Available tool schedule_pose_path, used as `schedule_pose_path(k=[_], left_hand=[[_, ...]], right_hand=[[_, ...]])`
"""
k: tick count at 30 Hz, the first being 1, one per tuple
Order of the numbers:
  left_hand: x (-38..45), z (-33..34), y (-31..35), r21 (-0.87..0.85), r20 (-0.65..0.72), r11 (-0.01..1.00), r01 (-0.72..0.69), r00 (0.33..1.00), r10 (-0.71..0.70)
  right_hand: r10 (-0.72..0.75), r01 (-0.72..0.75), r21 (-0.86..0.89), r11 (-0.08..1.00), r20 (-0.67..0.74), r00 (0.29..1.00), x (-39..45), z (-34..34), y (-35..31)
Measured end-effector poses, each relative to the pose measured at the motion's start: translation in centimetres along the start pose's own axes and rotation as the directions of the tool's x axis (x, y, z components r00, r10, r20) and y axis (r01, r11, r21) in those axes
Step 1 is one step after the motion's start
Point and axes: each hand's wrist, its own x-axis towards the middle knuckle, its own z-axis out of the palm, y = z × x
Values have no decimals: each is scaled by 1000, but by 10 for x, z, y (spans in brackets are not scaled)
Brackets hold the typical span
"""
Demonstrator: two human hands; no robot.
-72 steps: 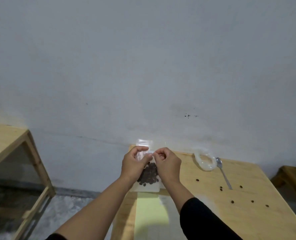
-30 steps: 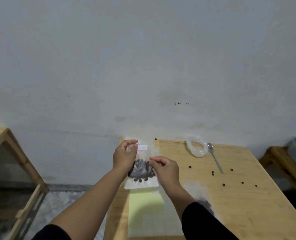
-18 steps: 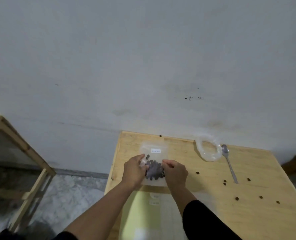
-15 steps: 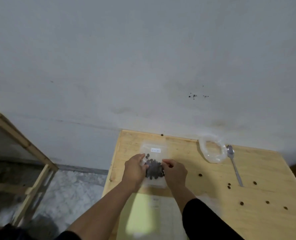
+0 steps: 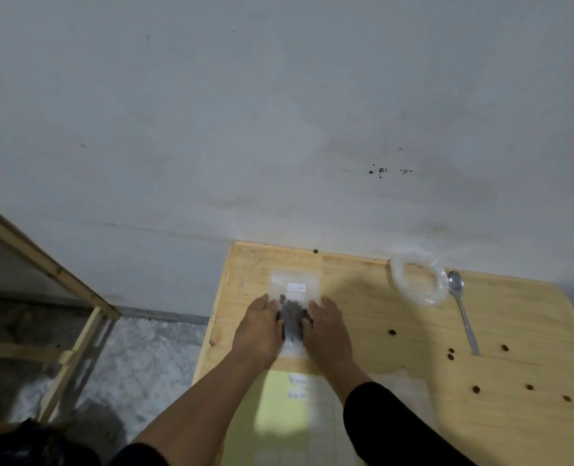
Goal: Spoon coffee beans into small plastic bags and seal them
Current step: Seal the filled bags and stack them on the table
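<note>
Clear small bag [image 5: 295,299] with white label lay flat on table [image 5: 379,314], dark coffee beans [image 5: 292,314] clustered mid-bag; spoon [image 5: 460,307] lay right.

Clear bag [image 5: 295,284]; dark beans [image 5: 291,314]; pale-wood table [image 5: 373,311]

Both hands lie flat on the small bag [image 5: 295,290], the left hand [image 5: 258,327] covering its left edge and the right hand [image 5: 327,327] its right, so the side seams under the palms are hidden, as is part of the dark heap of beans [image 5: 291,317] between them. The white label [image 5: 296,287] just beyond the fingertips carries print too small to read. Nearer the person than the hands, the yellow sheet [image 5: 278,408] (with two more unreadable labels) runs off the bottom edge. The wooden frame [image 5: 43,264] far left of the grip is cut by the picture's side.
</note>
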Motion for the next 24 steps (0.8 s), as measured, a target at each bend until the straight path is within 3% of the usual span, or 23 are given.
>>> schedule_pose_path(k=[5,11,18,24], left_hand=[[-13,-14,1,265,-18,961,-78,996,86],[-38,-27,16,361,-91,905,-225,957,274],[-78,3,57,336,-45,840,-426,884,466],[-113,48,84,304,107,770,-561,823,558]], right_hand=[[-115,147,-342,928,113,987,-3,18,15],[-268,219,-458,861,-43,962,-57,-26,-11],[-68,-5,-462,887,-140,988,-120,-56,29],[105,-188,-395,899,-225,969,-164,-66,89]])
